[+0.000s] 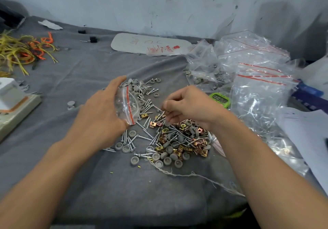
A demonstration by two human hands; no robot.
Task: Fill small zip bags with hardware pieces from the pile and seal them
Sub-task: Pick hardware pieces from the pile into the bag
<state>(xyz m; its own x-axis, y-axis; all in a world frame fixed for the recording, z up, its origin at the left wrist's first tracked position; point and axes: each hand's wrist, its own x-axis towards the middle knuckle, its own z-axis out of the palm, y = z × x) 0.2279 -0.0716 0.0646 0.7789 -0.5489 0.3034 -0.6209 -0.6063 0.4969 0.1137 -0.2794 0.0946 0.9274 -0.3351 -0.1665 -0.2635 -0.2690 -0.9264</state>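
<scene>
A pile of hardware (170, 140) lies on the grey cloth: silver screws, grey round caps and gold-coloured square clips. My left hand (101, 109) holds a small clear zip bag (126, 104) with a red seal line, its mouth turned toward the right, just above the pile's left side. Over the middle of the pile, my right hand (188, 106) has its fingers curled and pinches a few small hardware pieces (164, 112) at the fingertips, a short way right of the bag's mouth.
A heap of clear zip bags (248, 79) fills the right side, with a green digital timer (220, 100) beside it. Yellow and orange ties (23, 51) lie far left, a white box (10, 95) at the left edge, white paper (305, 136) at right.
</scene>
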